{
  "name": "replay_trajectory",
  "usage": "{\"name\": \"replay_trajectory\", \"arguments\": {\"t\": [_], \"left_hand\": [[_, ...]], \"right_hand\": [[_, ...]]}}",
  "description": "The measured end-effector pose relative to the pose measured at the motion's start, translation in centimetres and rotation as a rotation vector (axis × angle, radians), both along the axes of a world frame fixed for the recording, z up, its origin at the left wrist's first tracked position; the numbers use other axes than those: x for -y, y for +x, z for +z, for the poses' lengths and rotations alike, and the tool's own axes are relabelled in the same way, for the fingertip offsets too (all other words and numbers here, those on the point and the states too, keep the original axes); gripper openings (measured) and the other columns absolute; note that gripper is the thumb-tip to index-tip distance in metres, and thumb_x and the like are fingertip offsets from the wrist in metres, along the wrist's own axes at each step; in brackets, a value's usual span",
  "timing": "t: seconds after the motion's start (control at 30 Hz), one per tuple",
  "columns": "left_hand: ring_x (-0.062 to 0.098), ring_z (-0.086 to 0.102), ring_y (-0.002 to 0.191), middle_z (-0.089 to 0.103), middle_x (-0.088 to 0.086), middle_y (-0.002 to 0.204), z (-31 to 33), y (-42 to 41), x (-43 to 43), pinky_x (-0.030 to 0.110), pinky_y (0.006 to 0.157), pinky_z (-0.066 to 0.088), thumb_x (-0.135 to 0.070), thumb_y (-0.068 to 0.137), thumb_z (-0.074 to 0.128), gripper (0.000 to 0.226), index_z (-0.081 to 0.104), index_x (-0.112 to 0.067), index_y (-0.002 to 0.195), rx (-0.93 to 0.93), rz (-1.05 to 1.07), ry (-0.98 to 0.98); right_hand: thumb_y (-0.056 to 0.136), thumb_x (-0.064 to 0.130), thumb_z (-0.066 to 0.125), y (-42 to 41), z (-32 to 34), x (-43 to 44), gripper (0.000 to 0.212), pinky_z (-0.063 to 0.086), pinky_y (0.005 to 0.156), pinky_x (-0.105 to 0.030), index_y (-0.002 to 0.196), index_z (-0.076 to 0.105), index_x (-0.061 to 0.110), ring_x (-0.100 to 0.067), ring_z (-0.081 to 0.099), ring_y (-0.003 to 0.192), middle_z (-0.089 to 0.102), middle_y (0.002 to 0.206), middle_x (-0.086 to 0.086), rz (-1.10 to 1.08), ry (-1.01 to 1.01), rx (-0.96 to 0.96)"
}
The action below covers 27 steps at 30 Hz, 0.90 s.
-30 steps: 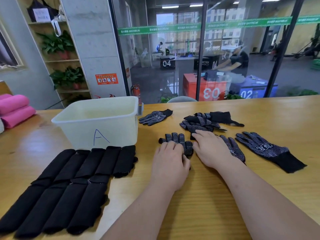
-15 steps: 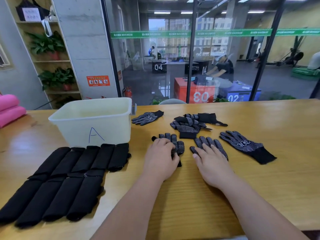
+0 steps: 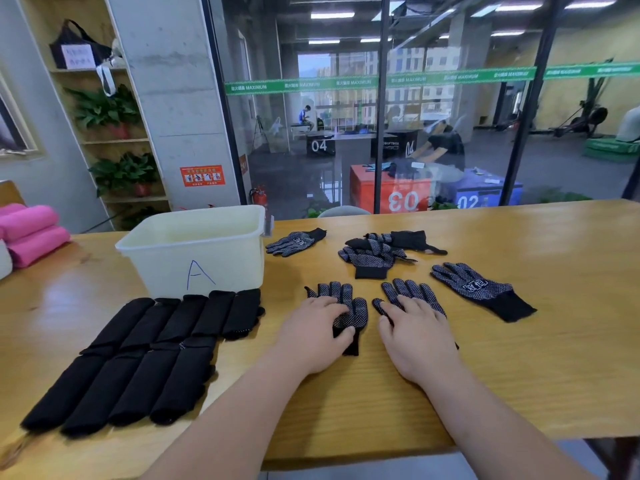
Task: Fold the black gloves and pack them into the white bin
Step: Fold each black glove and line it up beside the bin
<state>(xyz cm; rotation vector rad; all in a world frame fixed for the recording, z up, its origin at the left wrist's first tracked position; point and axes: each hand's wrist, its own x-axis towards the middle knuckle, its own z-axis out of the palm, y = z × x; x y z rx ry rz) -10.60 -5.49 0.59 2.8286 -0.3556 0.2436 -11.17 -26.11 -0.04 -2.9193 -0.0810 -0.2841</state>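
Two black dotted gloves lie side by side, palm up, on the wooden table [image 3: 519,375]. My left hand [image 3: 311,334] rests flat on the left glove [image 3: 349,306], and my right hand [image 3: 419,337] rests flat on the right glove [image 3: 408,292]. More loose gloves lie beyond: one [image 3: 481,289] to the right, a small heap [image 3: 377,254] in the middle, one [image 3: 294,241] next to the bin. The white bin [image 3: 194,258], marked "A", stands at the left; I cannot see its floor. Several folded black gloves [image 3: 145,355] lie in rows before it.
Pink rolls [image 3: 31,233] sit at the table's far left edge. A glass wall runs behind the table, and a shelf with potted plants [image 3: 114,140] stands at the back left. The table's near edge is just below my forearms.
The two gloves under my hands have come apart from an overlap and now lie side by side. My hands have slid a little toward me.
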Motion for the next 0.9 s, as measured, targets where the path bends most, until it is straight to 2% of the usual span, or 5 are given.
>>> {"name": "replay_trajectory", "arguments": {"t": [0.1, 0.37, 0.5, 0.7, 0.9], "left_hand": [[0.012, 0.034, 0.148, 0.043, -0.014, 0.159, 0.1, -1.3, -0.8, 0.04, 0.117, 0.041, -0.06, 0.103, 0.048, 0.053, 0.056, -0.034, 0.149, 0.072, 0.034, -0.036], [0.027, 0.014, 0.162, 0.02, 0.007, 0.176, 0.8, -0.5, -1.4, 0.048, 0.132, 0.013, -0.063, 0.109, 0.029, 0.074, 0.028, -0.018, 0.167, -0.053, 0.138, 0.069], [0.022, -0.011, 0.164, -0.006, 0.001, 0.178, 0.2, 0.7, -0.1, 0.047, 0.133, 0.002, -0.069, 0.107, 0.024, 0.079, 0.004, -0.027, 0.171, -0.165, 0.017, 0.083], [0.022, -0.02, 0.162, -0.017, 0.001, 0.176, -1.3, 1.3, 0.4, 0.046, 0.133, -0.005, -0.073, 0.104, 0.013, 0.085, -0.005, -0.022, 0.17, -0.157, 0.06, 0.19], [0.022, -0.015, 0.163, -0.012, 0.002, 0.177, -1.4, 1.5, 0.6, 0.046, 0.133, -0.002, -0.075, 0.103, 0.011, 0.089, -0.003, -0.017, 0.17, -0.185, 0.074, 0.203]], "right_hand": [[0.107, 0.053, 0.021, -0.1, 0.0, 0.1, 0.057, 0.027, 0.125, -0.047, 0.157, 0.044, 0.039, -0.022, 0.027, 0.154, 0.039, 0.165, 0.004, -0.011, -0.015, 0.014], [0.107, 0.052, 0.024, 0.0, -0.2, 0.2, 0.056, 0.027, 0.126, -0.045, 0.156, 0.045, 0.037, -0.022, 0.028, 0.154, 0.039, 0.165, 0.002, -0.014, 0.024, 0.025], [0.108, 0.05, 0.027, -0.1, 0.1, 0.1, 0.053, 0.029, 0.125, -0.043, 0.155, 0.047, 0.038, -0.02, 0.029, 0.154, 0.041, 0.164, 0.004, 0.021, 0.031, 0.038], [0.109, 0.048, 0.033, -0.1, 0.9, -0.1, 0.049, 0.036, 0.122, -0.041, 0.149, 0.056, 0.035, -0.015, 0.032, 0.153, 0.046, 0.161, 0.011, 0.096, 0.025, 0.114], [0.11, 0.059, 0.021, 4.7, 1.5, 1.3, 0.062, 0.01, 0.132, -0.045, 0.167, 0.016, 0.036, -0.018, -0.002, 0.163, 0.001, 0.176, 0.007, 0.264, -0.13, -0.172]]}}
